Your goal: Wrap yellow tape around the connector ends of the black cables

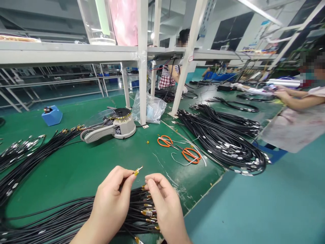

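My left hand (114, 195) pinches the end of a black cable between thumb and forefinger. The connector (137, 170) on that end is metal, with amber tape around it, and points up to the right. Just beside it, apart from the connector, my right hand (164, 200) has its thumb and fingers curled together; anything held in them is too small or hidden to name. Under both hands lies a bundle of black cables (73, 211), many ends wrapped in amber tape. Behind them stands a grey tape dispenser (124, 127) with a round black top.
Orange-handled scissors (191, 155) lie beyond my right hand among white strips. Coiled black cables (223, 142) cover the right bench; another bundle (40, 152) lies left. A blue holder (52, 116) and plastic bag (149, 108) stand behind, below a shelf (68, 54). Two people work nearby.
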Action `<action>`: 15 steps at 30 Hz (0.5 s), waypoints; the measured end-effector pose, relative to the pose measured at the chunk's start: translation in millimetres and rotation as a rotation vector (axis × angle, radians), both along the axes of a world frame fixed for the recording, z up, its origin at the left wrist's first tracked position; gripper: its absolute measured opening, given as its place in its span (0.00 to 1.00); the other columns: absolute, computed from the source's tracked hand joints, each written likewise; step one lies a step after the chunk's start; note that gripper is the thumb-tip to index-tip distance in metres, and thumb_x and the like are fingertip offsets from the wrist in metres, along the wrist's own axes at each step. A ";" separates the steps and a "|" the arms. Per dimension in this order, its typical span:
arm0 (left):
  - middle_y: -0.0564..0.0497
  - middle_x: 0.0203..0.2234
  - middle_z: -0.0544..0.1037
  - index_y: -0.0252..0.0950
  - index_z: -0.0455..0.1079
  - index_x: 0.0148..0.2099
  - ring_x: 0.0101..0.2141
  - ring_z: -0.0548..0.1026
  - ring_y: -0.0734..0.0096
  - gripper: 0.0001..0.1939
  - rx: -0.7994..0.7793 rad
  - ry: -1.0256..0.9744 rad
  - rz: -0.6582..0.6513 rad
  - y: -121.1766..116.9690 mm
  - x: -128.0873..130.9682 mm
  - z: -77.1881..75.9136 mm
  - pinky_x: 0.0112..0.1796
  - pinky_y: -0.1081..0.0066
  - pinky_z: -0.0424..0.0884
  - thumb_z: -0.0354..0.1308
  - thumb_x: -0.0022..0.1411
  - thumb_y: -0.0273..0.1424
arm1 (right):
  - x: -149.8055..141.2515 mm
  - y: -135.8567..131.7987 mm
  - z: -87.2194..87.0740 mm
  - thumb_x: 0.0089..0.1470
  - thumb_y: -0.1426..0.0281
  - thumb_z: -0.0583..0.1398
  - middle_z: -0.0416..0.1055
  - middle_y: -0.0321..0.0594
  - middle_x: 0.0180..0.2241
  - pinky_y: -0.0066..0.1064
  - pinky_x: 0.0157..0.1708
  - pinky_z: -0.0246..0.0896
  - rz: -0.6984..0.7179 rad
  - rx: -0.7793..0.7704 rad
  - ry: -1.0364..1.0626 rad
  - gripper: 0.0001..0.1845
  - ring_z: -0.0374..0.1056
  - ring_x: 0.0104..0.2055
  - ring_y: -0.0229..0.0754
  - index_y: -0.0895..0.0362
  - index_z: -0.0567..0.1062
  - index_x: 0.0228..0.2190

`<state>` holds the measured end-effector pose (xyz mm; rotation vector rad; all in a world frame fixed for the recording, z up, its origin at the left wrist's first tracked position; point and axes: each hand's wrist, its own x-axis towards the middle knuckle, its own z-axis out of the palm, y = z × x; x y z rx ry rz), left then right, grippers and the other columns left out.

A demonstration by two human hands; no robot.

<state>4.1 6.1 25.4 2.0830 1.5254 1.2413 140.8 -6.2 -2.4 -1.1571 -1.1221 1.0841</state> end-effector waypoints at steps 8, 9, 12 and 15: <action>0.53 0.26 0.73 0.37 0.68 0.36 0.28 0.72 0.74 0.07 0.194 0.128 -0.014 -1.0 5.4 -12.2 0.30 0.75 0.67 0.49 0.63 0.25 | -6.8 5.8 14.5 0.51 0.58 0.59 0.69 0.36 0.26 0.29 0.30 0.62 0.092 -0.099 0.051 0.15 0.65 0.29 0.39 0.58 0.69 0.27; 0.53 0.27 0.73 0.37 0.68 0.36 0.28 0.72 0.73 0.07 0.170 0.112 -0.024 -1.2 5.0 -11.4 0.31 0.75 0.67 0.49 0.64 0.25 | -7.4 5.6 14.1 0.51 0.60 0.59 0.69 0.36 0.26 0.29 0.31 0.62 0.093 -0.093 0.056 0.14 0.65 0.29 0.39 0.58 0.69 0.27; 0.52 0.27 0.73 0.38 0.68 0.34 0.28 0.72 0.72 0.08 0.037 0.045 -0.052 -1.8 3.6 -6.8 0.31 0.74 0.67 0.49 0.64 0.28 | -7.6 3.2 11.1 0.53 0.62 0.58 0.68 0.36 0.26 0.29 0.31 0.61 0.089 -0.058 0.055 0.11 0.65 0.29 0.39 0.58 0.70 0.27; 0.53 0.24 0.73 0.38 0.69 0.32 0.25 0.72 0.72 0.11 -0.160 -0.039 -0.043 -2.2 3.7 -0.7 0.27 0.74 0.67 0.49 0.63 0.34 | -6.7 1.1 8.6 0.54 0.63 0.57 0.69 0.37 0.26 0.30 0.32 0.62 0.077 -0.019 0.025 0.10 0.65 0.30 0.40 0.58 0.71 0.28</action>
